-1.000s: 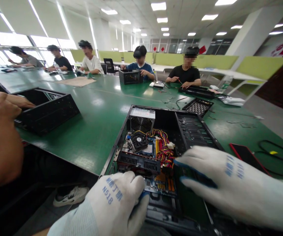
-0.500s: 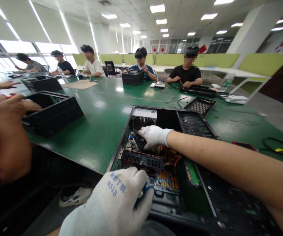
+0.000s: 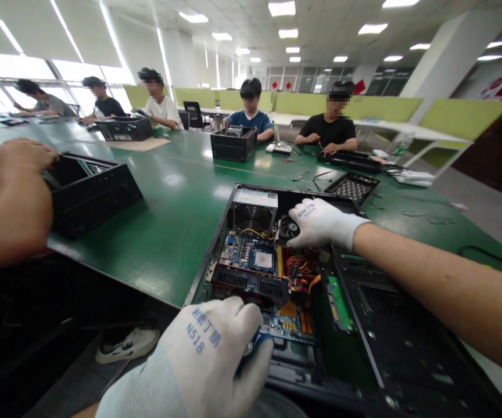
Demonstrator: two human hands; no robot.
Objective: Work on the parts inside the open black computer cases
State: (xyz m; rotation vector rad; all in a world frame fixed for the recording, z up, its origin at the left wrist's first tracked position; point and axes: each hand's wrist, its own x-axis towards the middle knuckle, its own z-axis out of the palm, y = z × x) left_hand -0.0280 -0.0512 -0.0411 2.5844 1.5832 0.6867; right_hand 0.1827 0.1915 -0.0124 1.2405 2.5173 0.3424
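Note:
An opened black computer case (image 3: 375, 360) lies in front of me on the green table. My right hand (image 3: 316, 223), in a white glove, grips a small black cooling fan (image 3: 289, 228) by its side, above the case near the power supply (image 3: 254, 212). The square processor (image 3: 263, 259) shows uncovered on the blue motherboard (image 3: 292, 325). My left hand (image 3: 207, 342), also gloved, is closed around a blue object (image 3: 253, 354) at the case's near left side; most of that object is hidden. A black card (image 3: 251, 283) sits between my hands.
At the left, a person's arm (image 3: 15, 191) reaches to another black case (image 3: 98, 197). Several people sit across the green table (image 3: 176, 203), some with cases. A black perforated panel (image 3: 352, 187), loose cables and a plastic bottle (image 3: 402, 146) lie or stand beyond my case.
My right hand has moved right and up with the fan, uncovering the processor. My left hand has stayed nearly still. The neighbour's arm at the left has shifted, and another case has appeared across the table.

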